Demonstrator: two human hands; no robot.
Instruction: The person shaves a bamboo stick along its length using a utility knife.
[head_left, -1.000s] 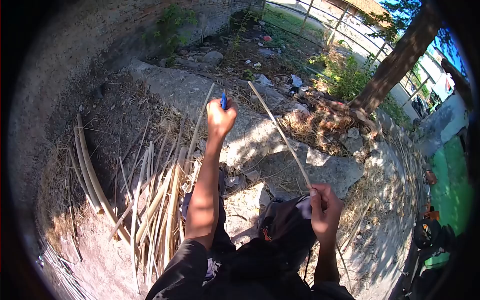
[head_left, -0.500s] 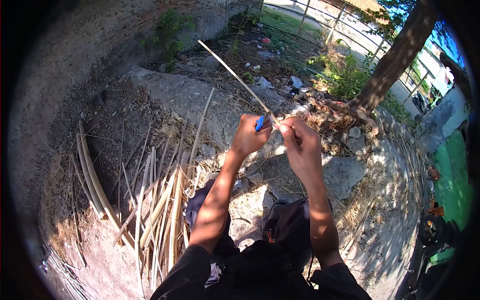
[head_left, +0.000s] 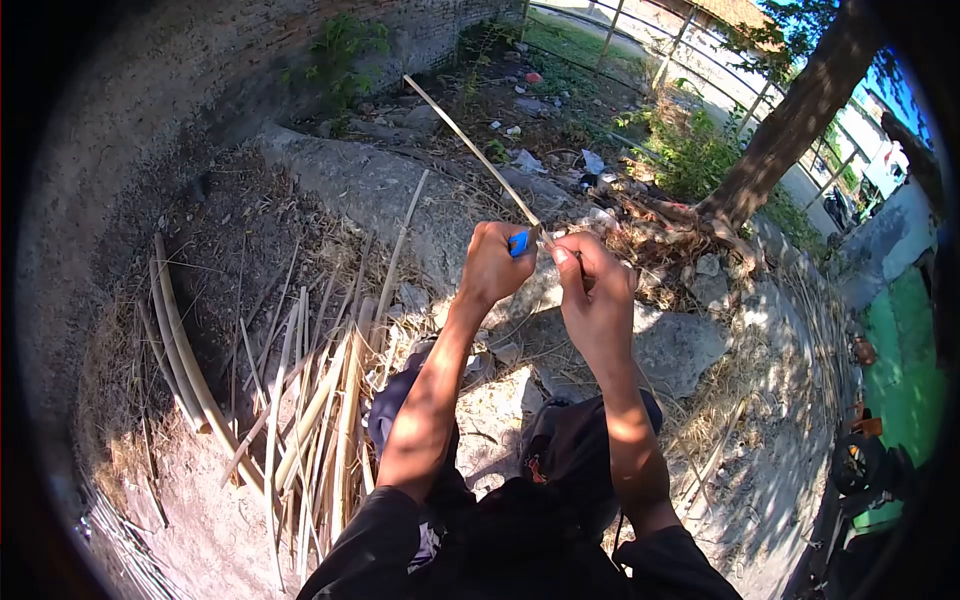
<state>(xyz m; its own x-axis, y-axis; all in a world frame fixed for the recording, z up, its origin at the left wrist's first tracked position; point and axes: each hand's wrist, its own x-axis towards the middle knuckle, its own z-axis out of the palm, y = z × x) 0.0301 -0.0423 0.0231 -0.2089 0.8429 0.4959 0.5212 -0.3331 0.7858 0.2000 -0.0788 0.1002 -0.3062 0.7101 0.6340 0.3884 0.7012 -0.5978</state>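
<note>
My left hand is closed around a blue-handled knife, its dark blade up against a thin bamboo strip. Pinched between the thumb and fingers of my right hand is the near end of that strip. From there the strip slants up and away to the left, its far end in the air. Both hands are close together in front of my knees, and my left fingers hide part of the knife handle.
Bamboo strips and split pieces lie heaped on the ground at left. Thinner strips are at the lower left. A stone slab lies ahead, with a tree trunk at right and a wall at left.
The strip's far end has shifted slightly right and up. My left hand has moved a little left and up, and my right hand slightly left. Both grips stay the same.
</note>
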